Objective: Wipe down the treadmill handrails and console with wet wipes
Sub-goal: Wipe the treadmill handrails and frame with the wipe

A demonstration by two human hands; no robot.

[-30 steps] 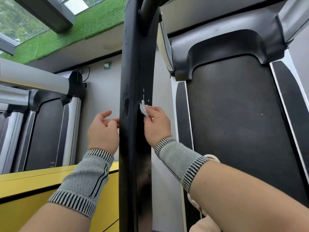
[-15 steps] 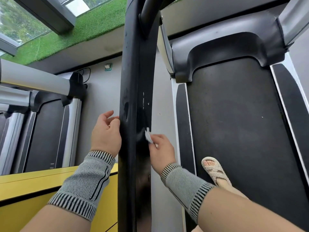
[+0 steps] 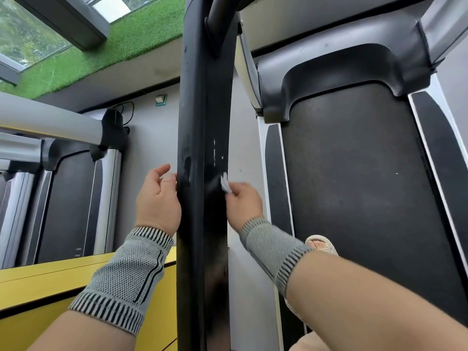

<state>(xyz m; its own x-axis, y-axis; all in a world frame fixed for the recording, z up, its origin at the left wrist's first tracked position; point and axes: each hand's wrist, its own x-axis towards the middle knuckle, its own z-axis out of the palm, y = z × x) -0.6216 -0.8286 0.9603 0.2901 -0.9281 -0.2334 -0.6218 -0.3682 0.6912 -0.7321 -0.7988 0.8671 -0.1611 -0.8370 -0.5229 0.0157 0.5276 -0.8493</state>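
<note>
A person's right hand (image 3: 243,201) pinches a small crumpled white wet wipe (image 3: 225,184) against the right face of a tall black treadmill handrail post (image 3: 202,148), which runs lengthwise up and down the frame. The wipe pokes out above the curled fingers, touching the post just left of the grip; a few pale flecks on the post sit directly above it (residue or scuffs, too small to tell). The post's long axis stretches away both above and below the pinch, so any next stroke would likely follow that line. The right hand is plainly the working one, its forearm angling in from the lower right, a grey knitted wrist support (image 3: 272,247) at the wrist. The left hand (image 3: 158,198) holds nothing, its fingers loosely bent, its edge beside the post's left face at about the same height as the grip, apparently steadying. Right of the grip lies the dark treadmill belt (image 3: 354,186), with a beige woven sandal (image 3: 321,244) on it, below the right wrist.
</note>
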